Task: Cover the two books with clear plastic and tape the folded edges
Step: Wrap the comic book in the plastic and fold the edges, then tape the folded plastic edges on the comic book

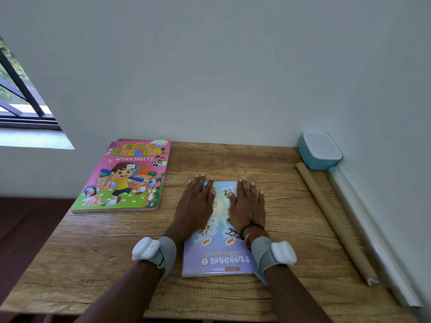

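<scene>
A thin lilac book titled Suppandi (218,252) lies flat on the wooden table (93,252), its title upside down toward me. My left hand (196,201) rests palm down on the book's far left part, fingers spread. My right hand (247,201) lies flat on its far right part. Neither hand grips anything. A larger pink book, Nursery English Worksheets (126,176), lies at the table's far left, apart from both hands. A roll of clear plastic (373,231) lies along the right wall.
A brown paper roll (333,220) lies beside the clear roll along the table's right edge. A blue box with a white lid (319,150) stands in the far right corner. The wall is just behind the table; a window (21,94) is at the left.
</scene>
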{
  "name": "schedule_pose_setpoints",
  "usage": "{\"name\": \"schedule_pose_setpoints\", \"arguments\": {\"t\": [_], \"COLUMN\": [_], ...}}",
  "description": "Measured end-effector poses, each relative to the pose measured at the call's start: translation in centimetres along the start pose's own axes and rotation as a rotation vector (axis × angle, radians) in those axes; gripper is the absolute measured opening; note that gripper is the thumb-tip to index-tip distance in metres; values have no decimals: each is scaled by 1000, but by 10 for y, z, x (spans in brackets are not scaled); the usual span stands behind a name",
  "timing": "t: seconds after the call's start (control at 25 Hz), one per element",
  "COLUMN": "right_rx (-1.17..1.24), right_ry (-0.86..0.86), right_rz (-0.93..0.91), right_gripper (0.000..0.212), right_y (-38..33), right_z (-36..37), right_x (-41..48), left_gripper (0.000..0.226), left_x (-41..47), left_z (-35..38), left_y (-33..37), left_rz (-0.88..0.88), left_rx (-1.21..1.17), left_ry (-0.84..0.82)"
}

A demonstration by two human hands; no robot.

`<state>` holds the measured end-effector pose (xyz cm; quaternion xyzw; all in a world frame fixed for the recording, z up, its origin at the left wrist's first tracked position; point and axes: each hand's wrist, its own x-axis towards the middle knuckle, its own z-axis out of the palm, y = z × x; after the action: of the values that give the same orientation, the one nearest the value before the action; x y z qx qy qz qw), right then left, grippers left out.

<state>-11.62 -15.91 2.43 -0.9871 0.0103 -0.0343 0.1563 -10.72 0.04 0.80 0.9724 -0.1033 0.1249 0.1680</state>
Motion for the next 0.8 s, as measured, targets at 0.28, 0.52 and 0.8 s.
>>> {"name": "schedule_pose_setpoints", "arguments": {"t": [0.28,0.52,0.8], "right_rx": [139,197,-31], "right_ry": [147,412,350], "right_rz": [52,170,236], "right_gripper": [87,60,62], "right_y": [-6,58,153], "right_z": [-4,-54,-122], "right_x": [-12,23,90], "left_gripper": [50,39,72], "left_x": [20,69,130], "left_z": [7,20,6], "left_y": [42,137,237], "left_rz": [77,-70,-300], "left_rx": [-1,-689,-1202], "left_ry": [150,47,-302]}}
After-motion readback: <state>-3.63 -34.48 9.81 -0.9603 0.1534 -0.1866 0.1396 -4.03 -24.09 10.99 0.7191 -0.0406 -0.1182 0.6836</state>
